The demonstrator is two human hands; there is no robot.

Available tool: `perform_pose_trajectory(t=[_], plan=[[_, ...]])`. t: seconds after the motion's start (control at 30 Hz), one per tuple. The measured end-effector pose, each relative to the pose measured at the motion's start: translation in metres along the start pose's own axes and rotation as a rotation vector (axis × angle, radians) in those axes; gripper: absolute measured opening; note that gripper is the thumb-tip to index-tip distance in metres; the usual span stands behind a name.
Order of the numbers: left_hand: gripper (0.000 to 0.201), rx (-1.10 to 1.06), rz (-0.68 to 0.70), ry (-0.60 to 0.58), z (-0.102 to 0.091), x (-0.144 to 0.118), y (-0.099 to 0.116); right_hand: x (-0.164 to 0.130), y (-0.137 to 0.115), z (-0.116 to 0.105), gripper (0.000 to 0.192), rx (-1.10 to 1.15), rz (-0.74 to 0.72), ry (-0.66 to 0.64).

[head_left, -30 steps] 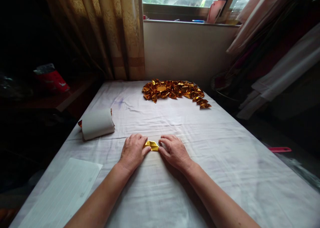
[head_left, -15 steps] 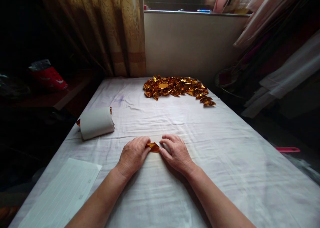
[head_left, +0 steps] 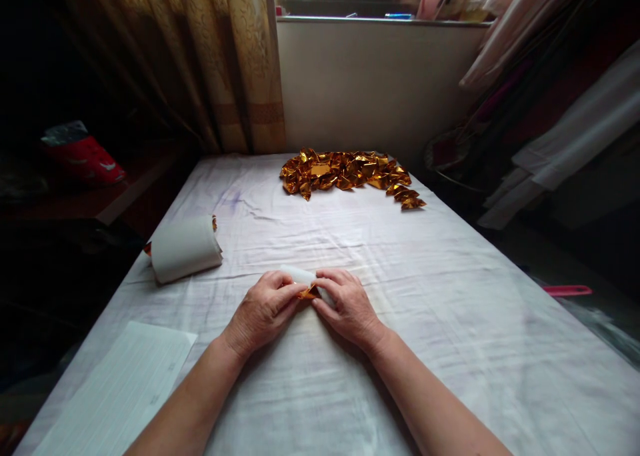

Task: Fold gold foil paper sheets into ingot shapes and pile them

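Observation:
My left hand (head_left: 265, 309) and my right hand (head_left: 347, 303) meet over the middle of the table, both closed on a small sheet of gold foil paper (head_left: 307, 293). A gold folded part shows between the fingertips, and a white side of the paper (head_left: 299, 275) stands up behind them. The fingers cover most of the piece. Farther back lies a pile of folded gold foil pieces (head_left: 345, 169), with several set in a line at its right end. To the left sits a curled stack of foil paper (head_left: 185, 248), white side outward.
A lined white sheet (head_left: 120, 383) lies at the table's left front, beside my left forearm. White cloth (head_left: 425, 349) covers the table. A red container (head_left: 87, 159) stands on a dark surface at left; a pink handle (head_left: 567, 290) shows beyond the right edge.
The white side of the paper has come up behind my fingers, where only gold showed before. My right fingers have moved inward onto the piece. The whole view has shifted slightly.

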State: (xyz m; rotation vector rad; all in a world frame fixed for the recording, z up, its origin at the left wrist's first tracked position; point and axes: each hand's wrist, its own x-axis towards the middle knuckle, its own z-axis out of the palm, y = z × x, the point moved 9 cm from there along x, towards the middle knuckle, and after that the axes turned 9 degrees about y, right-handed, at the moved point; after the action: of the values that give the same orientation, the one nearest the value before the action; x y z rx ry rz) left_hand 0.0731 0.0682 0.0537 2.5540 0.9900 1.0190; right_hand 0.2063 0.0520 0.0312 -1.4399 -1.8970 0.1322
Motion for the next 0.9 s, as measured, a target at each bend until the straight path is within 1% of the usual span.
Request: perform_pose_trajectory(t=[0.17,0.3,0.43,0.57,0.67,0.73,0.8,0.9], plan=[[0.036,0.000,0.031,-0.024,0.006,-0.003,0.004,0.001,-0.005,0.002,0.017,-0.046,-0.052,0.005],[0.028,0.067,0.073,-0.018,0.012,-0.005,0.008,0.002,-0.007,0.003,0.017,-0.065,-0.077,-0.009],[0.026,0.096,0.020,-0.004,0.012,-0.005,-0.002,0.001,-0.005,0.003,0.028,-0.026,-0.059,-0.012],[0.021,-0.015,0.008,0.091,0.001,-0.004,-0.008,-0.001,0.001,0.005,0.045,-0.015,-0.030,0.000],[0.019,-0.119,-0.008,0.111,-0.003,-0.003,-0.009,-0.001,0.003,0.007,0.048,-0.054,-0.049,0.013],[0.018,-0.158,-0.036,0.101,-0.004,-0.003,-0.010,-0.001,0.001,0.005,0.041,-0.075,-0.085,0.042],[0.019,-0.175,-0.064,0.086,-0.005,-0.003,-0.010,0.000,-0.003,0.001,0.030,-0.076,-0.128,0.066],[0.021,-0.163,-0.091,0.052,-0.004,-0.003,-0.011,0.001,-0.011,-0.002,0.018,-0.062,-0.183,0.067]])
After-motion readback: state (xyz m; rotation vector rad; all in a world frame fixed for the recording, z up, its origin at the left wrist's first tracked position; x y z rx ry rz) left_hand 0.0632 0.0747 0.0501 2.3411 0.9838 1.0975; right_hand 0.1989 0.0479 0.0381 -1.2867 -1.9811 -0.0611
